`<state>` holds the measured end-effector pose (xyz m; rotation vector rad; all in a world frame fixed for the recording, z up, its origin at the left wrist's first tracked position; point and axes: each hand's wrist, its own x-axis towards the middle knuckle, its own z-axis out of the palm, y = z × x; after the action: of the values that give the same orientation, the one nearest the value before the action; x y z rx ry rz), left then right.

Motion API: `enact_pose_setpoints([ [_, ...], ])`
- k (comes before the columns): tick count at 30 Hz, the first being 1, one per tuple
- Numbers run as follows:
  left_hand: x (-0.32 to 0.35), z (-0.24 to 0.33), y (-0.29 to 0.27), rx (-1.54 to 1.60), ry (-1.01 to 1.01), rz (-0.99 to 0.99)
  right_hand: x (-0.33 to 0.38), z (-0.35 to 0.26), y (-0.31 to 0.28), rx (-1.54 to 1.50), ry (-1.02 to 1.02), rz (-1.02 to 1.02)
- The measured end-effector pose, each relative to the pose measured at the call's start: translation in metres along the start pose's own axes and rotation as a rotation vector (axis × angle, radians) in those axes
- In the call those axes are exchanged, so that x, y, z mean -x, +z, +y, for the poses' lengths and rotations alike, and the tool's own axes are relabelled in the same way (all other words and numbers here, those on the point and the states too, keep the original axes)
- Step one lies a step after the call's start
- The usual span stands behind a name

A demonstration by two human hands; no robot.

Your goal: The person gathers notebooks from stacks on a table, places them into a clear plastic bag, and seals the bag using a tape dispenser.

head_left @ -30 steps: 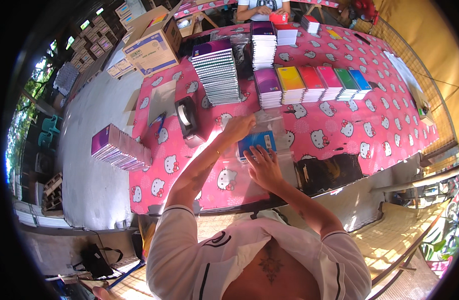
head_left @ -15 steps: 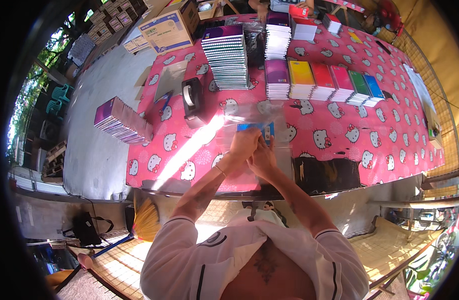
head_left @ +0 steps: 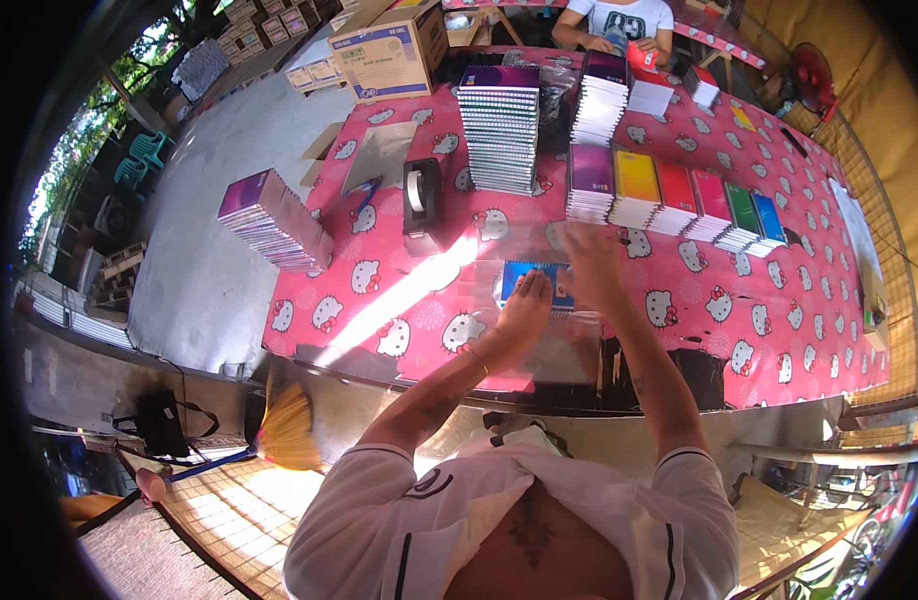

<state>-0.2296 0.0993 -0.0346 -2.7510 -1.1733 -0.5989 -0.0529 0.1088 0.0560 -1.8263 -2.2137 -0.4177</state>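
Observation:
A blue notebook [head_left: 517, 272] lies in front of me on a sheet of clear plastic [head_left: 559, 350]. My left hand [head_left: 525, 310] rests on it, fingers stretched out and lying flat on the cover. Beside the notebook's right end, my right hand [head_left: 591, 265] reaches over the far edge of the plastic. Motion blurs its fingers, so whether it holds anything is unclear. Just to the left and beyond stands a black tape dispenser [head_left: 422, 215] with a roll in it.
A row of coloured notebook stacks [head_left: 634, 185] stands beyond my right hand. Taller stacks of spiral notebooks [head_left: 499, 135] rise behind. Another stack [head_left: 274, 225] is at the left table edge, near a cardboard box [head_left: 389, 60]. Across the table a person [head_left: 619, 25] handles a red notebook.
My right hand has left my left hand and moved away and to the right. The left hand now lies flat on the notebook. The whole view has shifted slightly.

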Motion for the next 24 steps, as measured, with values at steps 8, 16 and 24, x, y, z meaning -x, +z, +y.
enact_pose_setpoints([
  [8, 0.005, 0.0, -0.033, 0.288, -0.07, 0.031, 0.07, -0.023, 0.011, -0.124, -0.213, -0.075],
  [16, 0.047, -0.149, -0.071, 0.299, -0.723, 0.172, 0.076, -0.032, 0.015, -0.137, -0.192, -0.001],
  [24, 0.024, -0.229, -0.083, 1.197, -1.031, 0.35, 0.082, -0.03, 0.017, -0.162, -0.192, 0.065],
])
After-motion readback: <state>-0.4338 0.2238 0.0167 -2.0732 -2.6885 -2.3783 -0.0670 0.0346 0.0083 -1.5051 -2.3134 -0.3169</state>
